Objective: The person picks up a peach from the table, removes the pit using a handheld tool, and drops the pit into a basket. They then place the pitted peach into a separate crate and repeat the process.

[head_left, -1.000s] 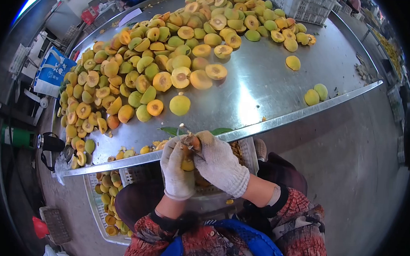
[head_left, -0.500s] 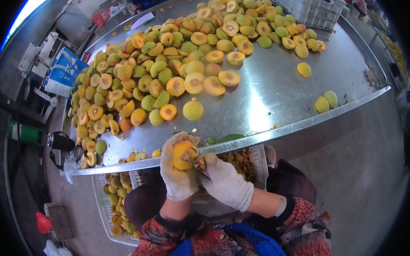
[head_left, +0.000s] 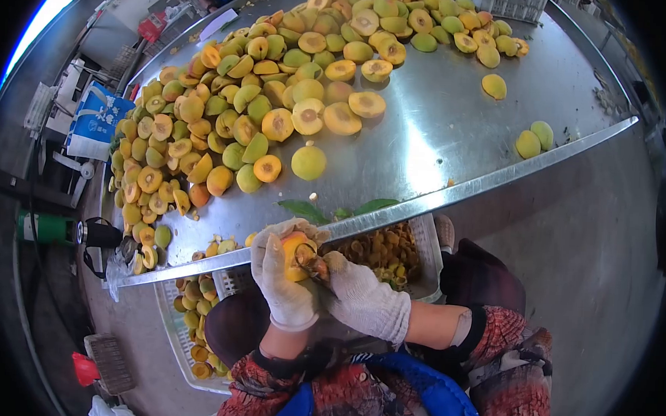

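Note:
In my white-gloved left hand is a yellow-orange peach, held just over the table's near edge with its cut side turned to the right. My gloved right hand is closed around a small pitting tool. The tool's tip meets the cut side where the brown pit area shows. Glove fingers cover most of the tool, so its full shape is hidden. Beyond my hands, many halved peaches lie heaped on the metal table, and a rounded green-yellow peach sits nearest.
Below the table edge, a white crate holds brown pits and scraps. Another white crate, left of my knees, contains peach halves. Green leaves lie near the rim. A black flask stands at left; a pale crate is at the back.
My view has shifted slightly, so the table and heap appear higher. Both hands stay together on the peach, with the tool still against its cut side.

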A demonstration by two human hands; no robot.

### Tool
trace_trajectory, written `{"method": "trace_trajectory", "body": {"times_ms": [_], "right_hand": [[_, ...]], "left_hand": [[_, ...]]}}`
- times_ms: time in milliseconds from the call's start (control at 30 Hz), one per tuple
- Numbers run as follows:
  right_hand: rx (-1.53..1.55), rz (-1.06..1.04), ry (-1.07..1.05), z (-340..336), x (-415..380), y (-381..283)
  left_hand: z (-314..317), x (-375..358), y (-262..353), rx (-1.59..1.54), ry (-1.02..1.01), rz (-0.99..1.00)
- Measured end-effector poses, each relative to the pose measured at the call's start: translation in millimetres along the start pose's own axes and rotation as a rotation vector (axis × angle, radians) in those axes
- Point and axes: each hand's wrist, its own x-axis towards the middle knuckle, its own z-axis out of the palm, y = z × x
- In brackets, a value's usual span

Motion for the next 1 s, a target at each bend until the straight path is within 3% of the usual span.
{"method": "trace_trajectory", "body": {"times_ms": [100,233,300,433,700,800,1000], "right_hand": [[-0.011,0.040,-0.084,-3.0,-0.5,-4.7],[0.059,0.012,-0.042,2.4,-7.6,-6.7],[0.122,0.064,-0.058,-0.1,-10.4,-13.5],[0.121,-0.032,-0.040,6.0,-13.6,-7.2],[0.115,-0.003,-0.078,3.6,-13.6,-12.1],[-0.032,-0.072,-0.101,11.3,-15.4,-4.1],[0.260,0.170,-0.148,7.6,-11.3,-14.8]], "left_hand": [[0.6,-3.4,-0.2,0.086,0.003,0.104],[-2.5,-6.7,0.4,0.169,-0.005,0.183],[-3.6,-8.6,3.9,0.109,-0.056,0.109],[-4.1,-7.6,10.7,0.138,-0.099,0.042],[-23.8,15.7,23.8,0.219,-0.446,-0.176],[-21.5,23.3,34.3,0.281,-0.548,-0.284],[-15.5,39.1,49.2,0.413,-0.698,-0.404]]}}
